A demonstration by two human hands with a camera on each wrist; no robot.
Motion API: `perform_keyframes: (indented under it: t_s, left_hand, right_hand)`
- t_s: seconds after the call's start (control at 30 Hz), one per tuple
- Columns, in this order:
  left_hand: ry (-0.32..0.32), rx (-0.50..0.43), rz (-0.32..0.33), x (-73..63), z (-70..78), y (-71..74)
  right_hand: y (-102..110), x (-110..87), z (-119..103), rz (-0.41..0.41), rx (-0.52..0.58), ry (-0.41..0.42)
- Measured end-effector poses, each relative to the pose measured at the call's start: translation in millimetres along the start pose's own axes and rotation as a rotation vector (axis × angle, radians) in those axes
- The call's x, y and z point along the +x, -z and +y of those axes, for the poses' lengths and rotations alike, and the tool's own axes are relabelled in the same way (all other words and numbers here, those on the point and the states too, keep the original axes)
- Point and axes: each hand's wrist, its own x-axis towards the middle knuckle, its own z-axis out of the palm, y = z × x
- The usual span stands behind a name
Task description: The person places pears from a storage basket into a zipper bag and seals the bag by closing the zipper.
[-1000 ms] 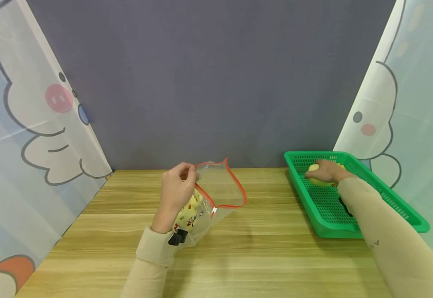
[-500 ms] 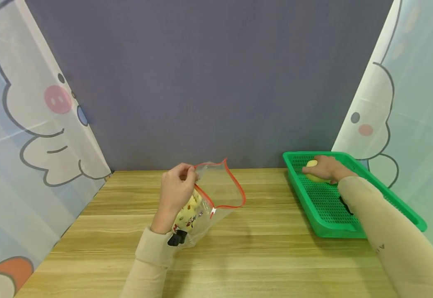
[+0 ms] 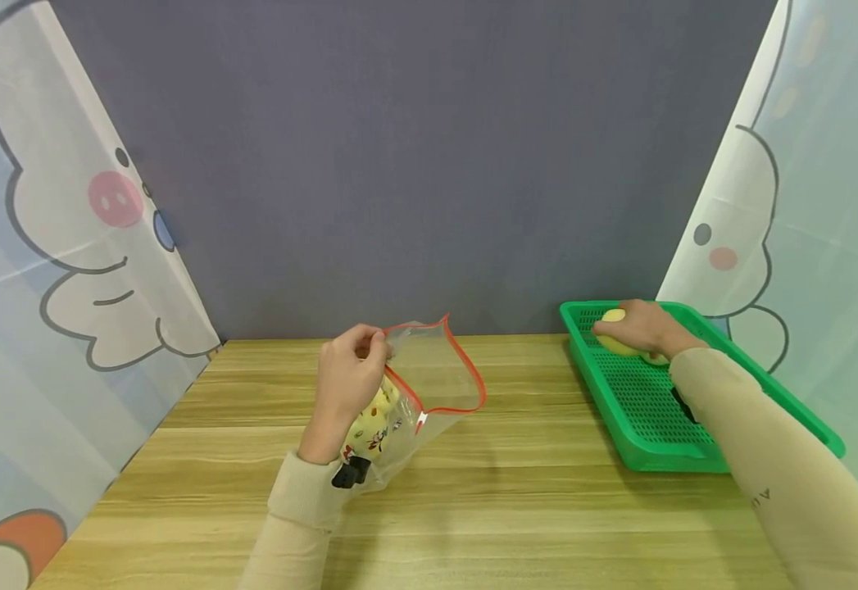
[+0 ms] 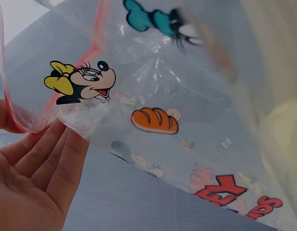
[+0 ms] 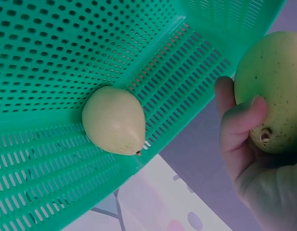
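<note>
My left hand (image 3: 351, 369) pinches the red-edged rim of a clear zip bag (image 3: 439, 369), whose mouth gapes toward the right. Cartoon prints cover the bag (image 4: 153, 86) in the left wrist view, and pale yellow fruit (image 3: 380, 418) shows through its lower part. Over the green basket, my right hand (image 3: 642, 326) grips a yellow-green mango (image 5: 278, 86), thumb and fingers round it near the stem end. A second mango (image 5: 114, 121) lies in a corner of the basket, mostly covered by my hand in the head view.
The perforated green basket (image 3: 624, 434) stands on the right of the wooden table (image 3: 502, 508). A dark grey panel (image 3: 429, 164) rises behind the table, with printed cartoon curtains (image 3: 731, 246) at both sides.
My right hand has lifted slightly and shifted left with the mango, and part of the second mango now shows beneath it. The left hand and the bag stay where they were.
</note>
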Motion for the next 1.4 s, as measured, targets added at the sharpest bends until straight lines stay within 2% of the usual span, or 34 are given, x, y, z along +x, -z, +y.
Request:
perform_keyframes:
  t_s: [0.57,1.4]
  left_hand:
    - [0.005,-0.004,0.001,-0.3,0.8,0.4]
    - [-0.002,-0.008,0.006,0.4,-2.0,-0.6]
  right_hand:
    - [2,-0.6,-16,0.026,0.026,0.037]
    - [-3,-6.4,-65,0.044,0.046,0.123]
